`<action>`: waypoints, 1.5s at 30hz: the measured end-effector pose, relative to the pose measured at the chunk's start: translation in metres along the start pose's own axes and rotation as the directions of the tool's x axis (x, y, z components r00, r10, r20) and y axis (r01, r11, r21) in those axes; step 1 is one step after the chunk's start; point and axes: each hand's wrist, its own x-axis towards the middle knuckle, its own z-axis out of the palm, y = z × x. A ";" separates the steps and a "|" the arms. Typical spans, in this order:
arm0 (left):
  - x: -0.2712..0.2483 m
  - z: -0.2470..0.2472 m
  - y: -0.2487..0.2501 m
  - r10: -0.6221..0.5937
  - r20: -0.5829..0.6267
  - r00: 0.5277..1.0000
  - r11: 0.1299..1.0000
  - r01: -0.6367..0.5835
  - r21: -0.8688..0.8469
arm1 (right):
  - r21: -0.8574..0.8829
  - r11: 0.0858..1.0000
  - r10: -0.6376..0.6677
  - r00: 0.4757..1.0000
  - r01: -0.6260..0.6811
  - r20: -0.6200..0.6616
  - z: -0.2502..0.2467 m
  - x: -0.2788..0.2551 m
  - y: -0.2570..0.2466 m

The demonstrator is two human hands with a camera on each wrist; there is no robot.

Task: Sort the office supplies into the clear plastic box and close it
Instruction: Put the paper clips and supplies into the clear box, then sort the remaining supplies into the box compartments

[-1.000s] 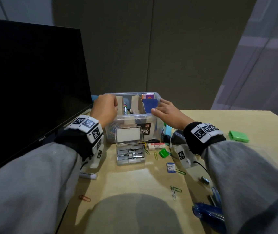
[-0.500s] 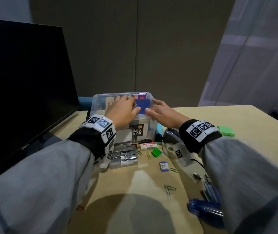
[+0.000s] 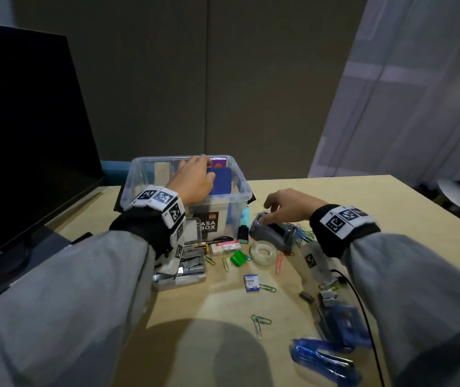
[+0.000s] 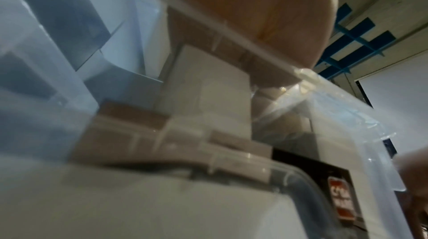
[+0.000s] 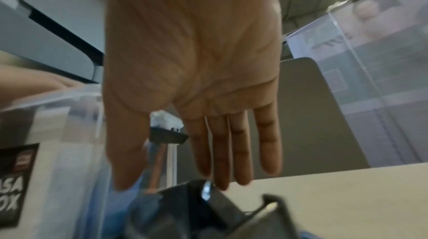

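Observation:
The clear plastic box (image 3: pixel 132 185) stands open at the back of the desk, with cardboard dividers, a blue pad (image 3: pixel 220 181) and a purple pack inside. My left hand (image 3: pixel 205 167) reaches in over the near rim, thumb by the blue pad; its fingers are hidden behind the hand. The left wrist view is blurred and shows only the palm (image 4: pixel 254 5) above the box rim (image 4: pixel 231 34). My right hand (image 3: pixel 267 216) hovers right of the box, fingers straight, tips at the grey tape dispenser (image 3: pixel 274 233). In the right wrist view the flat hand (image 5: pixel 171 184) sits just above the dispenser (image 5: pixel 208 211).
In front of the box lie a clear case of staples (image 3: pixel 184 269), an eraser (image 3: pixel 224 247), a green sharpener (image 3: pixel 238 258), a tape roll (image 3: pixel 263 252), loose paper clips (image 3: pixel 259 322) and a blue stapler (image 3: pixel 323 358). A black monitor (image 3: pixel 28 135) fills the left.
My left hand moved from the box's left rim to inside the box near the blue pad. My right hand left the box's right side and came down over the tape dispenser.

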 end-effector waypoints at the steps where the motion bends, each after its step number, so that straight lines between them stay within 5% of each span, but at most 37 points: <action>1: -0.001 0.000 -0.001 -0.002 -0.003 1.000 1.000 0.002 -0.027 | -0.028 1.000 0.005 0.999 -0.004 0.039 0.002 0.002 -0.005; 7: -0.004 -0.003 -0.004 0.043 -0.035 0.998 0.998 -0.044 -0.039 | -0.161 0.987 0.042 0.990 -0.020 0.137 0.015 0.013 -0.028; 12: -0.006 -0.002 -0.003 0.037 -0.028 0.999 0.999 -0.038 -0.016 | -0.160 0.987 0.014 0.999 -0.006 0.047 0.011 0.013 -0.025; 18: -0.006 -0.005 -0.001 -0.004 0.119 0.993 0.999 0.010 -0.052 | 0.033 0.999 -0.008 0.987 0.014 -0.159 -0.031 0.004 -0.015; 24: -0.005 -0.005 -0.002 0.005 0.090 0.996 0.998 0.000 -0.059 | 0.126 0.990 0.021 0.834 0.058 -0.552 -0.083 -0.013 -0.028; 27: -0.005 -0.007 -0.002 0.006 0.095 0.995 0.995 0.003 -0.102 | 0.332 0.914 0.069 0.720 0.231 -0.690 -0.097 -0.015 -0.044; 31: -0.010 -0.012 -0.002 0.002 0.114 0.993 0.978 0.022 -0.206 | 0.552 0.733 0.063 0.768 0.398 -0.638 -0.085 -0.009 -0.071; 40: -0.012 -0.020 -0.004 -0.065 0.116 0.991 0.938 0.100 -0.333 | 0.363 0.888 -0.002 0.793 0.282 -0.610 -0.043 0.010 -0.099; 45: -0.012 -0.019 -0.004 -0.077 0.123 0.989 0.922 0.118 -0.369 | 0.121 0.972 -0.107 0.832 0.203 -0.544 -0.031 0.010 -0.104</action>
